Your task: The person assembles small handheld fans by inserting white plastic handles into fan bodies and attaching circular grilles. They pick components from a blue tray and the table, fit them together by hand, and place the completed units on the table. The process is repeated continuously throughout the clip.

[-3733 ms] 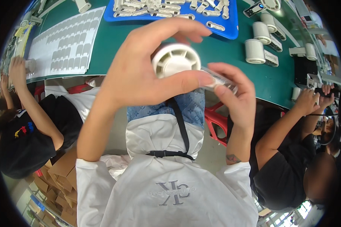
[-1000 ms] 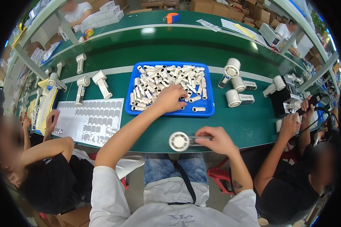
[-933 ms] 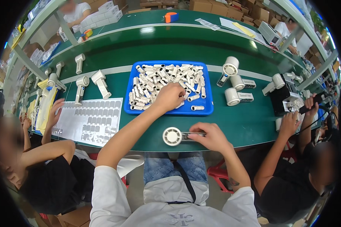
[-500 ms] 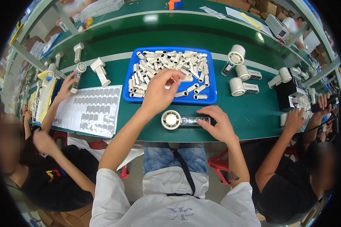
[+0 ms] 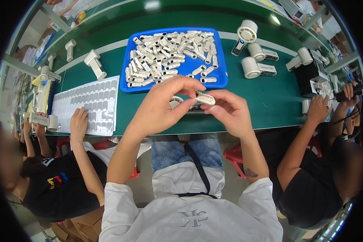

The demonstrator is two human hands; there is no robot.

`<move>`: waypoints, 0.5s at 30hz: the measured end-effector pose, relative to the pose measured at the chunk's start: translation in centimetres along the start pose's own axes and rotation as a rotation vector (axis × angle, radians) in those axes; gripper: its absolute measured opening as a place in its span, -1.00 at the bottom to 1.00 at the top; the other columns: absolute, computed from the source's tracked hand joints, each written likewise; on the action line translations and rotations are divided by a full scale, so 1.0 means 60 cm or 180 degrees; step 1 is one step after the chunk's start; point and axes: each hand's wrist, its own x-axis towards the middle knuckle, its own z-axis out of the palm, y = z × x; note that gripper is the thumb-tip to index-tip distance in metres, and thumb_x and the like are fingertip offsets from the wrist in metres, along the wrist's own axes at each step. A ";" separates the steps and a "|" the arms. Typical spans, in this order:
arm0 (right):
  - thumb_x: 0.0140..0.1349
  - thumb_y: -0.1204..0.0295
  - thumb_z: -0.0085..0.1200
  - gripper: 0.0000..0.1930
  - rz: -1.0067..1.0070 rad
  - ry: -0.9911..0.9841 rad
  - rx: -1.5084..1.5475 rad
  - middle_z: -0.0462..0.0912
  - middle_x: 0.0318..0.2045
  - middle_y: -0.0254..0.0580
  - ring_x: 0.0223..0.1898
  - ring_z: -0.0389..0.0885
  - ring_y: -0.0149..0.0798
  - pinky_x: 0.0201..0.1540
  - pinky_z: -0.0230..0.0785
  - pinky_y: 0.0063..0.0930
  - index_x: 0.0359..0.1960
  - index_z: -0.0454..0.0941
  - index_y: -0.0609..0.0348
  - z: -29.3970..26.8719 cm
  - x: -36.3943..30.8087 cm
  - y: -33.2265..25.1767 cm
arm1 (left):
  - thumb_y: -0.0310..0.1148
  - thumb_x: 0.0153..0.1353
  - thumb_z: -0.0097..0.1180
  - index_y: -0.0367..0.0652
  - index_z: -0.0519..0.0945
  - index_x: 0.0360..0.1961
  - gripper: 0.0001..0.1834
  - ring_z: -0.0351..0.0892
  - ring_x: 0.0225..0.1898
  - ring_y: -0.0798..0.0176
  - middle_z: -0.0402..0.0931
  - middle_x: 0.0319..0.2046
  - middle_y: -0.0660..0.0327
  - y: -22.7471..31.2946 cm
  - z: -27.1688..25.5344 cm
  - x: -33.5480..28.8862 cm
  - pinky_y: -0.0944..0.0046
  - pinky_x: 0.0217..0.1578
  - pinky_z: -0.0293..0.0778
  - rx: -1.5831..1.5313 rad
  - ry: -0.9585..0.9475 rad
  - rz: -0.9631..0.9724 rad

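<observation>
Between my two hands is a small white oval plastic cover (image 5: 205,98), tilted with its hollow side showing. My left hand (image 5: 161,107) pinches its left end between thumb and fingertips. The fingers of my right hand (image 5: 231,111) close on its right end. Under my hands a white handheld fan (image 5: 175,101) lies on the table, mostly hidden by them. Just beyond stands a blue tray (image 5: 224,76) heaped with similar white covers (image 5: 175,52), several with a dark window.
At the right stand several white handheld fans (image 5: 251,67) and a black device (image 5: 308,76). A sheet of grey stickers (image 5: 103,105) lies at the left, under a co-worker's hand (image 5: 79,121). Another white fan (image 5: 94,64) lies beyond it. A co-worker's hand (image 5: 319,108) is at the right.
My left hand has brought the cover from over the tray toward me. My right hand has left the fan and taken hold of the cover. The co-worker's hand at left moved onto the sheet.
</observation>
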 end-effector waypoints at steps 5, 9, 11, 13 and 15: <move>0.40 0.36 0.04 -0.69 0.1251 -0.0356 0.1647 0.67 -0.31 -0.09 -0.36 0.64 -0.36 -0.28 0.52 -0.52 0.04 0.50 0.33 -0.022 0.005 -0.013 | -0.66 0.08 0.20 -0.25 0.61 -0.10 -0.68 0.61 -0.18 0.33 0.60 -0.19 0.17 0.015 0.006 0.000 0.28 -0.04 0.52 0.0335 -0.0029 0.0052; 0.37 0.36 0.08 -0.68 0.1396 -0.0247 0.1741 0.66 -0.28 -0.07 -0.35 0.64 -0.35 -0.28 0.54 -0.47 0.07 0.46 0.28 -0.011 0.000 -0.004 | -0.66 0.03 0.23 -0.19 0.64 -0.13 -0.67 0.64 -0.17 0.24 0.64 -0.30 0.20 0.016 0.015 -0.001 0.23 -0.05 0.50 0.0480 0.0257 0.0442; 0.33 0.46 0.13 -0.68 0.1026 0.0071 0.1303 0.66 -0.26 -0.10 -0.30 0.64 -0.35 -0.20 0.52 -0.51 0.07 0.48 0.30 -0.010 -0.003 0.002 | -0.64 -0.01 0.27 -0.19 0.63 -0.10 -0.62 0.60 -0.03 0.16 0.61 -0.15 0.12 0.008 0.014 -0.010 0.23 0.04 0.44 0.0591 0.0417 0.0656; 0.31 0.52 0.14 -0.68 0.0389 0.0421 0.0460 0.65 -0.24 -0.13 -0.25 0.64 -0.37 -0.15 0.50 -0.54 0.08 0.49 0.31 -0.012 -0.007 0.019 | -0.63 -0.04 0.29 -0.18 0.62 -0.08 -0.58 0.56 0.04 0.12 0.59 -0.07 0.08 0.000 0.015 -0.022 0.22 0.10 0.40 0.0608 0.0691 0.0662; 0.32 0.55 0.12 -0.69 -0.0041 0.0523 -0.0939 0.64 -0.20 -0.18 -0.19 0.62 -0.40 -0.11 0.47 -0.56 0.09 0.50 0.31 -0.034 -0.014 0.045 | -0.57 -0.11 0.29 -0.16 0.56 0.02 -0.45 0.45 0.17 0.04 0.47 0.10 0.02 -0.034 0.015 -0.054 0.14 0.20 0.31 0.0825 0.0661 0.0345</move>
